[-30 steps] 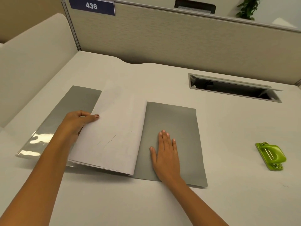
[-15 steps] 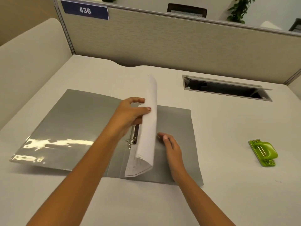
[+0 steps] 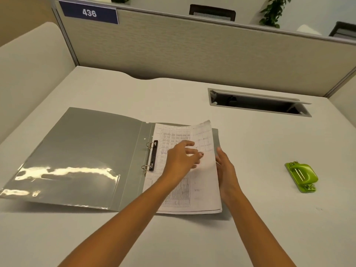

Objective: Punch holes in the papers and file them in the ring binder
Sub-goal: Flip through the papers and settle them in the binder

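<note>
Papers (image 3: 204, 189) lie stacked on the right half of the binder (image 3: 86, 147), at 5 o'clock from the view's centre. Their left edge is against the rings (image 3: 149, 145) and the black clamp. No holes show, so I cannot tell whether the sheets are threaded on. The top sheet's far right corner curls up off the stack. The binder lies open flat on the desk (image 3: 269, 218), its glossy left cover stretching to 9 o'clock. The punch (image 3: 301, 176) rests well apart at 3 o'clock, with neither hand on it.

The left hand (image 3: 180, 162) is over or lightly on the middle of the top sheet, fingers apart and loosely bent, gripping nothing. The right hand (image 3: 226, 170) stands edge-on at the stack's right edge, fingers straight and together, touching the paper.

Punching looks finished and filing nearly so. What seems left is flattening the stack, checking it on the rings and closing the cover.

One second ago the stack lay over to the left, blank side up. The left hand held its edge and the right lay flat on the bare right cover. Half a second ago it stood upright over the rings, pinched by the left hand. Now it is down on the right, printed side up, and the left hand has let go.
</note>
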